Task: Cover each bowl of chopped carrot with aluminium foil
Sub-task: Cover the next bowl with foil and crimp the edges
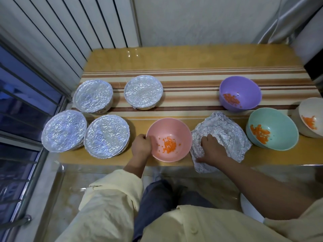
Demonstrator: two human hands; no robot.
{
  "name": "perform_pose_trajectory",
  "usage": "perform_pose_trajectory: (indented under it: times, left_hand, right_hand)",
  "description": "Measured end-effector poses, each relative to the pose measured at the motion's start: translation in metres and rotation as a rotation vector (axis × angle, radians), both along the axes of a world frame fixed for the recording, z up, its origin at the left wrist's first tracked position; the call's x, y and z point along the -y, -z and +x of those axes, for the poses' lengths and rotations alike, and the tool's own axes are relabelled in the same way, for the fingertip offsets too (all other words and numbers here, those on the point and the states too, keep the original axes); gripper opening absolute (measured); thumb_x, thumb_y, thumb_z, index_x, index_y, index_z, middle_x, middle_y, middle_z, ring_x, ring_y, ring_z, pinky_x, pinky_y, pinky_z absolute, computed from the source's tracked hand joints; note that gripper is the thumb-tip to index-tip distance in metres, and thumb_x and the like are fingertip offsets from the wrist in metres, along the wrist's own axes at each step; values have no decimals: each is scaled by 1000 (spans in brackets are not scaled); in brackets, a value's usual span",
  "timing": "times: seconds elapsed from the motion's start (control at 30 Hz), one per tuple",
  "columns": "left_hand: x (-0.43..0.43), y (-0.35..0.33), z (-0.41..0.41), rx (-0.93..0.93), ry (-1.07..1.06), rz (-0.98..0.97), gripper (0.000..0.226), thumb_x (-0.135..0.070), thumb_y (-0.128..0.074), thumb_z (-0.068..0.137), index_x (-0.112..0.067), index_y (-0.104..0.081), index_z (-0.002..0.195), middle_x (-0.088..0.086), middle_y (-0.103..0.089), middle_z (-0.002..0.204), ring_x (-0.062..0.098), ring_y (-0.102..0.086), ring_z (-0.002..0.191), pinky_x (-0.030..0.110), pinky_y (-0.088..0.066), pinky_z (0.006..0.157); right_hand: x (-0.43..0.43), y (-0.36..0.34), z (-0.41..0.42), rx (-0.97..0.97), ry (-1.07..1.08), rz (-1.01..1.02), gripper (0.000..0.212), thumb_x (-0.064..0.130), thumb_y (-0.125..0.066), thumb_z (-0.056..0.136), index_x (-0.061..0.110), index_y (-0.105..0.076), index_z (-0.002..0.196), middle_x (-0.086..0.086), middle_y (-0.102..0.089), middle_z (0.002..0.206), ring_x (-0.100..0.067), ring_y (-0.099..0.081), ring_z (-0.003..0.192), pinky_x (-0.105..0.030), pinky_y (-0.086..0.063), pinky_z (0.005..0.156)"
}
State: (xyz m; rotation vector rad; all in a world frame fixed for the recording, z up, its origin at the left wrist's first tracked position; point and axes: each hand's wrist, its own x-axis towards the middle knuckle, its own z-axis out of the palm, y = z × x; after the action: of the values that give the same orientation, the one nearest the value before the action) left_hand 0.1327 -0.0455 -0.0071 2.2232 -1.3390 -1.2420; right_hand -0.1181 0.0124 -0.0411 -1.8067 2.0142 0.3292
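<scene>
A pink bowl (181, 135) with chopped carrot (169, 145) sits at the table's near edge. My left hand (141, 144) grips its left rim. To its right lies a crumpled pile of aluminium foil sheets (225, 133); my right hand (209, 149) rests flat on it with fingers spread over the foil. Uncovered bowls with carrot stand to the right: purple (244, 88), teal (277, 126) and white (312, 109). Several foil-covered bowls stand on the left, such as the nearest one (107, 136).
The wooden table (174, 56) carries a striped cloth (188, 79). A window with bars (22, 105) runs along the left, a wall and curtain at the back. A white round object (250, 208) sits on the floor under my right arm.
</scene>
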Motion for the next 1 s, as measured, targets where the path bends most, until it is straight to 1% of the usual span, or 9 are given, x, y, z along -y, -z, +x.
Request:
perform_pose_trajectory:
  times: [0.1,0.2,0.37,0.47,0.6,0.7,0.77,0.87,1.0]
  left_hand:
    - [-3,-1,0,-41,-29,8,35,-25,-45,98,-1,-65,112,22,-68,110,41,-64,101,50,-55,90]
    - [-6,2,0,-77,-71,4,44,-37,-45,84,-5,-67,104,20,-69,104,41,-66,97,51,-57,87]
    - [-11,5,0,-121,-116,-18,43,-38,-45,79,-7,-68,97,19,-69,100,40,-67,94,52,-58,85]
    - [-14,5,-1,-144,-131,-17,42,-41,-44,74,-11,-65,94,18,-69,99,40,-67,95,52,-58,84]
    - [-17,4,-2,-186,-136,-9,34,-40,-46,78,-12,-62,90,21,-69,100,41,-67,96,53,-58,86]
    - [-21,1,-5,-234,-123,31,26,-39,-45,74,-16,-57,74,16,-68,86,40,-68,93,52,-57,88]
    - [-24,-4,-7,-280,-126,47,28,-40,-45,74,-15,-58,73,19,-69,87,41,-69,93,54,-57,89]
    - [-22,1,-6,-380,-194,18,52,-53,-35,71,-10,-64,73,26,-72,90,42,-69,93,57,-55,92]
    - [-23,-8,0,-535,-413,-27,90,-80,-21,82,-6,-72,87,17,-76,89,35,-71,88,51,-54,94]
  right_hand:
    - [-1,4,-2,16,-31,-11,57,45,-76,70,15,-46,110,-6,-41,118,-23,-41,107,-30,-37,68]
    - [1,1,-10,114,8,-24,38,39,-73,72,19,-52,96,-3,-43,109,-20,-43,99,-31,-41,68]
    - [-6,-2,-14,135,-33,-74,18,34,-66,78,18,-58,75,1,-45,96,-17,-49,88,-32,-46,66]
    - [-6,-7,-16,253,119,-247,23,33,-65,80,17,-56,66,3,-48,85,-16,-53,77,-32,-45,61]
    - [11,-38,-23,482,340,-642,18,17,-62,76,15,-46,69,1,-45,79,-22,-49,70,-34,-40,59]
    - [25,-70,-11,627,162,-817,12,19,-56,75,15,-45,73,1,-48,88,-20,-49,79,-30,-39,61]
    - [25,-83,6,686,-77,-798,11,14,-59,73,13,-48,74,-1,-54,98,-18,-53,91,-30,-42,68]
    - [16,-83,29,721,-430,-636,14,10,-61,68,17,-48,67,-4,-60,99,-19,-56,93,-30,-44,74]
    - [3,-61,40,668,-692,-499,10,9,-58,63,12,-48,63,-7,-58,83,-26,-55,74,-39,-44,62]
